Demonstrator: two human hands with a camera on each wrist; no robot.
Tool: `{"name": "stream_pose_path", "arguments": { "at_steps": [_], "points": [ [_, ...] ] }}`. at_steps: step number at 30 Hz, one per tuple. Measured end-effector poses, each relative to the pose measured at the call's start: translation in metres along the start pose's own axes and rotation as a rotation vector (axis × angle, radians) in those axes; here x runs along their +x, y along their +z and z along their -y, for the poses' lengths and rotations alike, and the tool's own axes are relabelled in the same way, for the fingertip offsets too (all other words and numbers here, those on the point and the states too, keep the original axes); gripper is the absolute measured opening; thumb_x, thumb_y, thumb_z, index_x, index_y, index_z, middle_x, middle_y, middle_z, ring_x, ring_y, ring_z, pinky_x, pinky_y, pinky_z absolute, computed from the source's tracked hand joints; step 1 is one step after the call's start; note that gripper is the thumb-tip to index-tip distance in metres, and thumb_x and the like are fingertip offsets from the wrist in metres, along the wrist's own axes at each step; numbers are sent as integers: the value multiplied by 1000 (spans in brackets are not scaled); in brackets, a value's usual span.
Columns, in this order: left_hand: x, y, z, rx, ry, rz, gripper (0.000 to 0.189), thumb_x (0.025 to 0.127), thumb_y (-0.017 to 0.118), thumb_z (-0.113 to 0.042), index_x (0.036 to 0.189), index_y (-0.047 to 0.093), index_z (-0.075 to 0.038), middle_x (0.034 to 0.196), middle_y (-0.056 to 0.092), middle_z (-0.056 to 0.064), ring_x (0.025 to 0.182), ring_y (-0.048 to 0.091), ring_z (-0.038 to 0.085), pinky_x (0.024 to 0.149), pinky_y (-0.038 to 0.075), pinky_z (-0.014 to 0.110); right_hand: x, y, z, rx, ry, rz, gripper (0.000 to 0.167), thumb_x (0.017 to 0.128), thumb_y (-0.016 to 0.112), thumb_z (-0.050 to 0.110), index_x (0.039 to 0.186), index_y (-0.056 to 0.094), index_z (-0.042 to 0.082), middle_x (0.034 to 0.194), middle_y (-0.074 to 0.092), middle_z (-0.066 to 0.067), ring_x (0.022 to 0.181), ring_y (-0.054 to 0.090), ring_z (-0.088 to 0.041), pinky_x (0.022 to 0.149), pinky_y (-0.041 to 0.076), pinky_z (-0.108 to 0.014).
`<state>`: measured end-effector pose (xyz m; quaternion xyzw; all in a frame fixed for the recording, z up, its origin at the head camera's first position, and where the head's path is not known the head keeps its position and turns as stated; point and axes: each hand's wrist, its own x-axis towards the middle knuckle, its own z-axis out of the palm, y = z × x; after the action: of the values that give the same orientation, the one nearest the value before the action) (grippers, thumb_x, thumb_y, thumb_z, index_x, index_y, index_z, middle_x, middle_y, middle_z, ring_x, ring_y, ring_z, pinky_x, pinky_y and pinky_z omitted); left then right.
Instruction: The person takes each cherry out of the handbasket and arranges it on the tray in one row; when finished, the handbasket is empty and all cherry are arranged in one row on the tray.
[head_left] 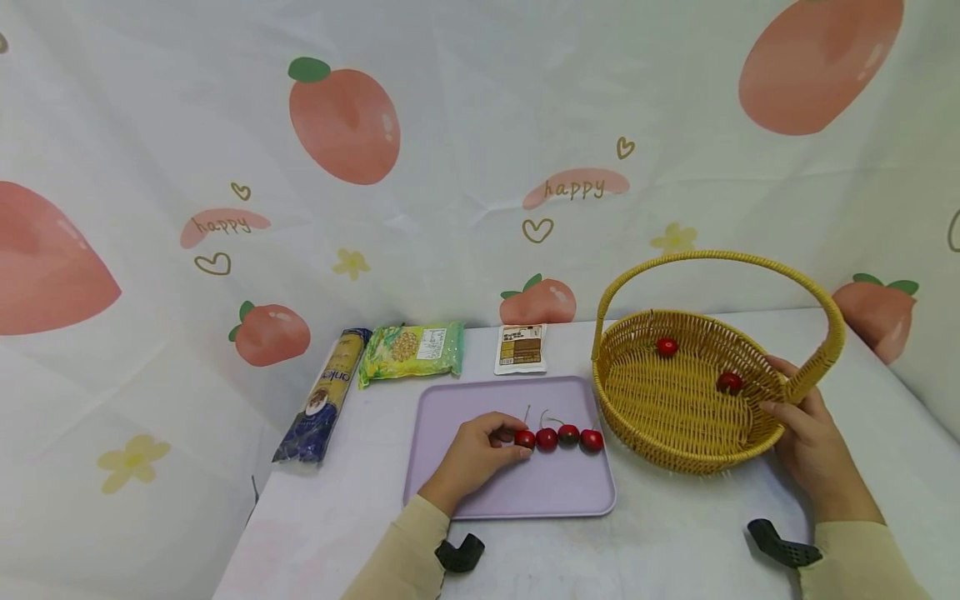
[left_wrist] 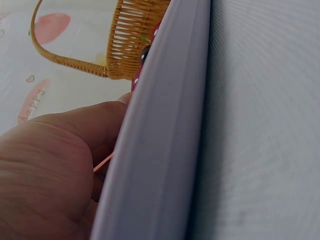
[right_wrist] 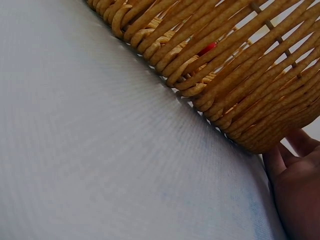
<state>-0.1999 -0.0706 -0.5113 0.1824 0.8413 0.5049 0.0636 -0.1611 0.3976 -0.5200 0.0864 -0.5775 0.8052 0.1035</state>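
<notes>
My left hand (head_left: 480, 454) pinches the leftmost cherry (head_left: 525, 439) of a short row on the lilac tray (head_left: 480, 502). To its right along that row lie several more dark red cherries (head_left: 568, 435), some with stems upright. In the left wrist view the tray's side wall (left_wrist: 155, 130) hides most of the fingertips. My right hand (head_left: 813, 442) grips the right rim of the yellow wicker basket (head_left: 660, 408), thumb inside and fingers outside. Inside the basket are a bright red fruit (head_left: 667, 347) at the back and a darker one (head_left: 729, 382) near the right wall.
Behind the tray lie a green-yellow packet (head_left: 412, 352) and a small white-brown sachet (head_left: 521, 348). A long blue-gold packet (head_left: 322, 396) lies at the left. The basket's tall handle (head_left: 720, 255) arches over it. A printed cloth (head_left: 450, 167) hangs behind the table.
</notes>
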Motion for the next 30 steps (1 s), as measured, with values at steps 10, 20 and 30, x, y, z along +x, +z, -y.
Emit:
{"name": "stream_pose_path", "arguments": {
  "at_steps": [10, 20, 30],
  "points": [
    [1, 0, 2, 7, -6, -5, 27, 91, 92, -20, 115, 82, -16, 102, 72, -7, 93, 63, 16, 79, 51, 29, -1, 0, 0, 12, -2, 2, 61, 110, 39, -10, 166, 40, 15, 153, 49, -1, 133, 53, -10, 99, 50, -20],
    [1, 0, 4, -28, 8, -45, 19, 102, 81, -25, 116, 81, -12, 99, 75, -7, 85, 64, 14, 76, 53, 29, -1, 0, 0, 20, -5, 3, 61, 110, 39, -11, 166, 41, 15, 152, 51, 0, 132, 53, -9, 98, 50, -20],
    [2, -1, -2, -164, -57, -133, 28, 111, 68, -33, 117, 79, -8, 103, 74, 5, 92, 65, 19, 79, 54, 30, 0, -1, -1, 24, -15, 5, 62, 110, 39, -12, 165, 41, 15, 151, 51, -1, 131, 54, -10, 98, 50, -20]
  ]
}}
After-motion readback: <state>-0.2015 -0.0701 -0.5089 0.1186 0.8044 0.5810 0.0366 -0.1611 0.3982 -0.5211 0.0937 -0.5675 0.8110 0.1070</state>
